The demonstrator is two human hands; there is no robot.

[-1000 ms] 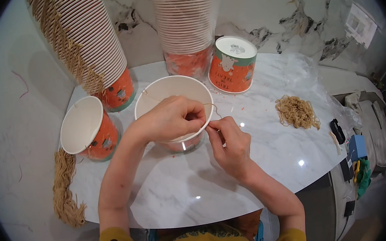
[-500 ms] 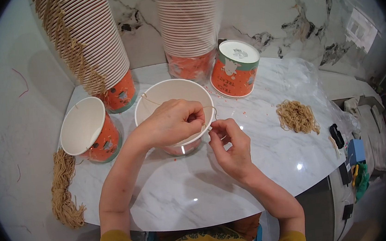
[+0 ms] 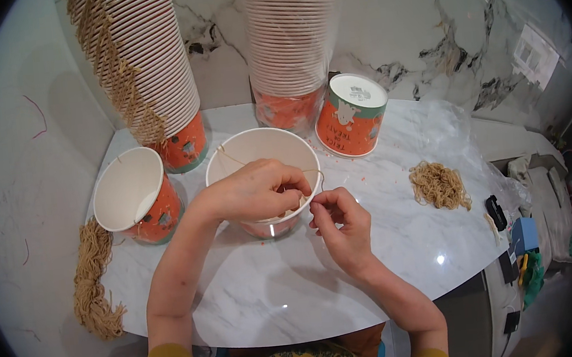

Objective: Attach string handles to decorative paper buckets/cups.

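— Both hands are at the open paper cup in the middle of the surface; the left hand lies over the cup's near rim, fingers curled down, and seems to pinch the thin tan string that runs across the cup's mouth.

— And the other one?

— The right hand sits just to the right of that cup, at its near side; thumb and forefinger are drawn together at the rim, closed on what looks like the string's end, though the bit between the fingertips is too small for me to be sure; the other fingers are loosely bent.

— Where does the string go?

— From the far left of the cup's rim it crosses the white inside toward the hands; a short loop shows at the rim's right side.

— What else stands about the cup?

— Just left of it, a second open cup, orange outside and white within, tilted toward us; behind and to the left, a tall stack of cups with string handles hanging down its side; straight behind, a second stack wrapped in clear plastic; behind and to the right, a lidded cup standing upright; well to the right, a small heap of string; far to the left, at the surface's edge, a long bundle of string.
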